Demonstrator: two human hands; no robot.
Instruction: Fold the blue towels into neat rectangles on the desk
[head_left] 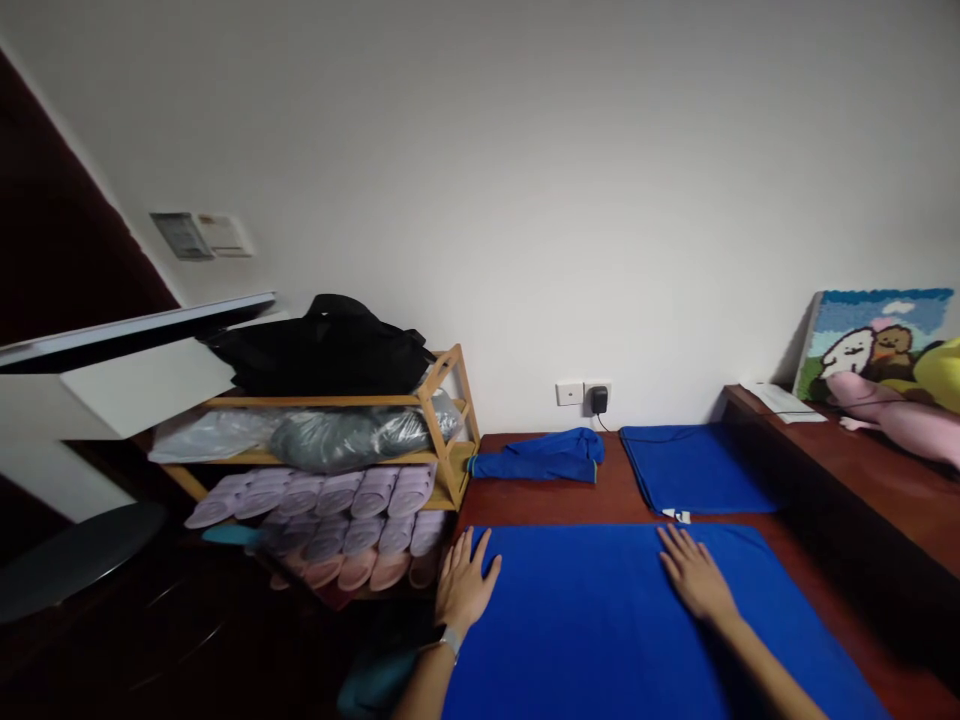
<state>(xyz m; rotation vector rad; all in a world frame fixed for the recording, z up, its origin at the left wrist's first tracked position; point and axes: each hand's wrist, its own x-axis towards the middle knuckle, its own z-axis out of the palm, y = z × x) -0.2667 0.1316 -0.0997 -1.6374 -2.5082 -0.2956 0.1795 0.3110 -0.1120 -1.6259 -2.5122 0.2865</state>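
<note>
Here, on the wooden rack just beside the counter, with a black bag lying on top; below it, clear plastic bags, with dark contents showing through the middle, too wrinkled to make out; lower down, tightly set rows of lilac slippers and, beneath, pink slippers; at the far left corner of the spread blue cloth, the left hand palm down, fingers open and apart, pointing mostly toward the wall, with a pale band around the wrist; near the right end of the far edge, the right hand palm down, fingers open, angled away and leftward, with the forearm reaching in from the lower right; flat on the counter, the spread cloth, with its far edge running left to right along the wall and its sides coming nearer, out of view, so cannot tell the long axis; behind it, at left, a rumpled blue cloth lying lengthwise left to right; at right, a folded blue cloth with a white tag at its near edge.
</note>
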